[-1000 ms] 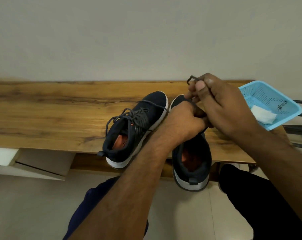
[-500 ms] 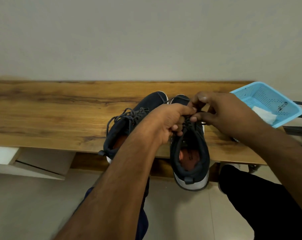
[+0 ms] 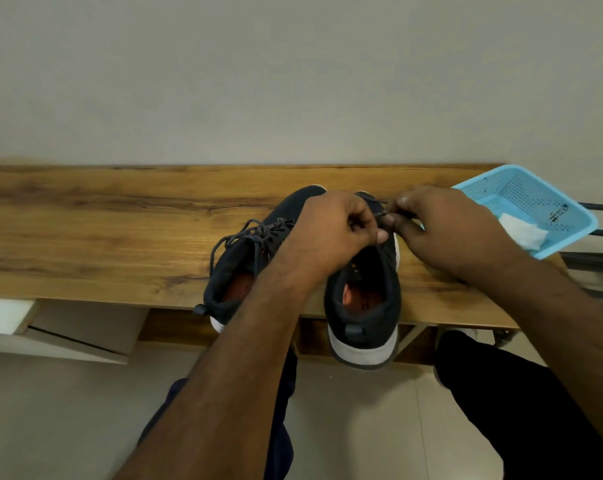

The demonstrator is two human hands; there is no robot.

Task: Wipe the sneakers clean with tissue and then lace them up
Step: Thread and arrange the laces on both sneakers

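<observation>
Both hands worked the lace over the forefoot of the right-hand sneaker on the wooden shelf.

The wooden shelf [image 3: 120, 237] carried the pair side by side, heels overhanging its near edge toward the person, probably so the eyelets lay within easy reach. The right-hand sneaker [image 3: 362, 299] ran lengthwise away from the person, toe toward the wall, directly beneath the grip. The left-hand sneaker [image 3: 244, 265], just left of the grip, angled its toe up and to the right, its lace already threaded. To the right of the grip the blue basket [image 3: 521, 209] held the tissue [image 3: 521, 232], apparently set aside after wiping. The left hand [image 3: 334, 233] was curled over the shoe's forefoot; the right hand [image 3: 442, 230] pinched the dark lace [image 3: 379, 214], and the fingertips met there, seemingly to feed it through an eyelet.
</observation>
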